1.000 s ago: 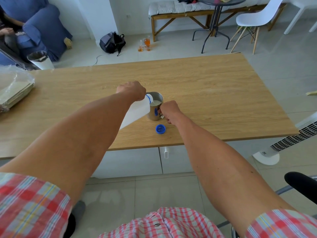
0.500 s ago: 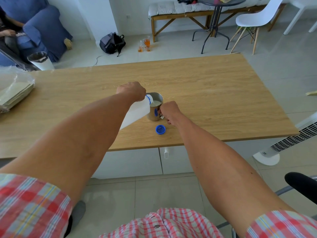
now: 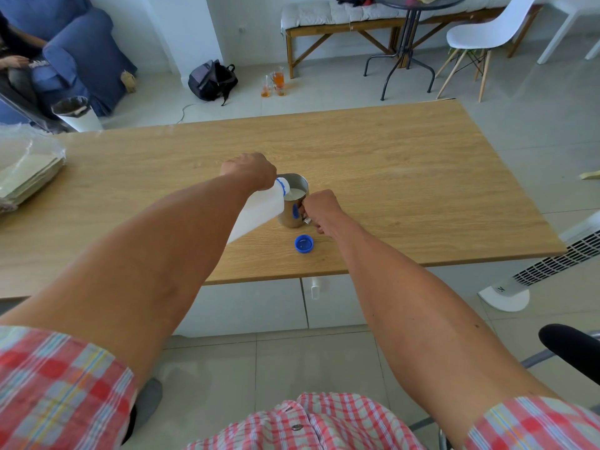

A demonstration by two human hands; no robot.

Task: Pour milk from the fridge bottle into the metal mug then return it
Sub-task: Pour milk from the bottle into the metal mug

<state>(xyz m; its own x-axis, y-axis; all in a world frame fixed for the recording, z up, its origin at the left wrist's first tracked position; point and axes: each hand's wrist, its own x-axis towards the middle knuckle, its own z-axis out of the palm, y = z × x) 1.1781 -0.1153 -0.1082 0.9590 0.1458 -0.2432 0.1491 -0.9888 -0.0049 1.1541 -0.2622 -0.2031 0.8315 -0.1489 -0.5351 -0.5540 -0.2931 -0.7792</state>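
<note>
Head view: I am gripping the milk bottle (image 3: 259,209) with my left hand (image 3: 250,170) wrapped closed around its upper part, tipping it so milk runs into the metal mug (image 3: 293,203). My right hand (image 3: 319,207) is pinching the mug's handle, probably steadying it on the table (image 3: 422,177). The bottle's long axis is slanting up and right, its mouth over the rim. The blue cap (image 3: 304,243) is lying nearby, open side up.

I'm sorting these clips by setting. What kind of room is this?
Probably a home living or dining area, not a kitchen proper: a blue armchair in the corner, a cushioned wooden bench along the wall, and a white chair by a small round table, all beyond the wooden table.
</note>
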